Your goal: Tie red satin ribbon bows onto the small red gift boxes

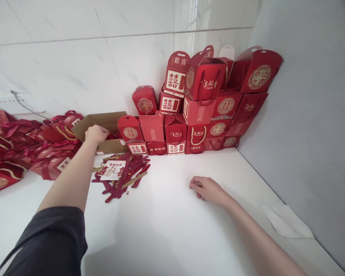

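Head view: the left hand point(96, 134) reaches over the rim of the cardboard box point(107, 119) with its fingers curled inside; I cannot tell whether they hold anything. Right of the box, made-up red gift boxes point(201, 111) stand stacked and look finished. Left of it, flat red bags point(23, 149) lie unassembled. In front lie red strips point(126, 176). Farther right, the right hand point(208, 188) rests on the white surface point(166, 230), loosely curled and empty.

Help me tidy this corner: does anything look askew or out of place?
Yes. The top red boxes of the corner stack lean crookedly, one tipped toward the grey wall. Loose red strips lie scattered on the white surface before the cardboard box, and a white sheet lies by the wall.
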A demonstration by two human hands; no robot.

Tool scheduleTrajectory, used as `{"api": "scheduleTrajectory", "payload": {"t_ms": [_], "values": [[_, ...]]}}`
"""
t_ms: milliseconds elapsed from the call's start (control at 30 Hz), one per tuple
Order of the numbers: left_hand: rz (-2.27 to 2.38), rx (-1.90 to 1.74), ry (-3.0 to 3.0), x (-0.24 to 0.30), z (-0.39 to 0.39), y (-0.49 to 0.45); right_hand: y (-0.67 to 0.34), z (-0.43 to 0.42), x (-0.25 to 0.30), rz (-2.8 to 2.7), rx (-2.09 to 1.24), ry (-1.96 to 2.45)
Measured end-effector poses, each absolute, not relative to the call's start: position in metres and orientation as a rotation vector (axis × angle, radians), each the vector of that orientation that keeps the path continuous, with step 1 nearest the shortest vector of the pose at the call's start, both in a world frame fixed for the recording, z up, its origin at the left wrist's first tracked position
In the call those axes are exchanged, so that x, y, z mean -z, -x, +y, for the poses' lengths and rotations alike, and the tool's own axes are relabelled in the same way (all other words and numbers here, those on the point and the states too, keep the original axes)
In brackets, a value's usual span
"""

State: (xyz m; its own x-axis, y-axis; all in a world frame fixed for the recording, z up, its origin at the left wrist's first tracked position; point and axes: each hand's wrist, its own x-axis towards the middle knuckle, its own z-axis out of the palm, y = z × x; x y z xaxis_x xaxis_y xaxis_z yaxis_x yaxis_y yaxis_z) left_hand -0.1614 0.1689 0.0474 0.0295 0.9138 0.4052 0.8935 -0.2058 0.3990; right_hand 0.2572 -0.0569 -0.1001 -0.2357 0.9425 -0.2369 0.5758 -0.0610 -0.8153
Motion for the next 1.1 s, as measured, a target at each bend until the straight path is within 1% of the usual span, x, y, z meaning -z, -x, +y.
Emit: {"api": "scheduleTrajectory", "payload": {"t_ms": [100, 200, 233, 267, 300, 367, 433, 500, 567, 700, 933, 1100], "values": [[2.002, -1.163, -2.129, -0.058, 0.161, 0.151, -0.258, -0.056, 0.1, -1.803, -1.229, 1.618], [1.854, -1.544, -2.047, -0.073, 0.128, 0.116, -0.25, -0.056, 0.089, -1.796, -1.215, 1.6], [1.586, -1.769, -1.959, -0.077, 0.11, 0.099, -0.244, -0.057, 0.081, -1.791, -1.211, 1.558], [1.35, -1.853, -1.922, -0.079, 0.087, 0.081, -0.238, -0.058, 0.07, -1.786, -1.2, 1.502], [1.199, -1.832, -1.919, -0.081, 0.063, 0.061, -0.23, -0.06, 0.057, -1.753, -1.23, 1.352], [1.096, -1.611, -1.925, -0.077, 0.013, 0.023, -0.214, -0.064, 0.029, -1.663, -1.394, 1.013], [1.078, -1.4, -1.874, -0.066, -0.027, -0.007, -0.2, -0.067, 0.004, -1.461, -1.6, 0.726], [1.053, -1.212, -1.772, -0.052, -0.05, -0.025, -0.192, -0.066, -0.012, -1.198, -1.696, 0.561], [1.017, -1.07, -1.669, -0.039, -0.058, -0.034, -0.191, -0.063, -0.018, -1.026, -1.666, 0.553], [1.007, -0.89, -1.575, -0.023, -0.056, -0.037, -0.207, -0.053, -0.017, -0.906, -1.569, 0.618], [0.896, -0.301, -1.614, -0.027, -0.062, -0.035, -0.268, -0.045, -0.031, -0.829, -1.263, 0.786], [0.785, -0.085, -1.626, -0.026, -0.066, -0.033, -0.308, -0.045, -0.04, -0.899, -1.068, 0.961]]}}
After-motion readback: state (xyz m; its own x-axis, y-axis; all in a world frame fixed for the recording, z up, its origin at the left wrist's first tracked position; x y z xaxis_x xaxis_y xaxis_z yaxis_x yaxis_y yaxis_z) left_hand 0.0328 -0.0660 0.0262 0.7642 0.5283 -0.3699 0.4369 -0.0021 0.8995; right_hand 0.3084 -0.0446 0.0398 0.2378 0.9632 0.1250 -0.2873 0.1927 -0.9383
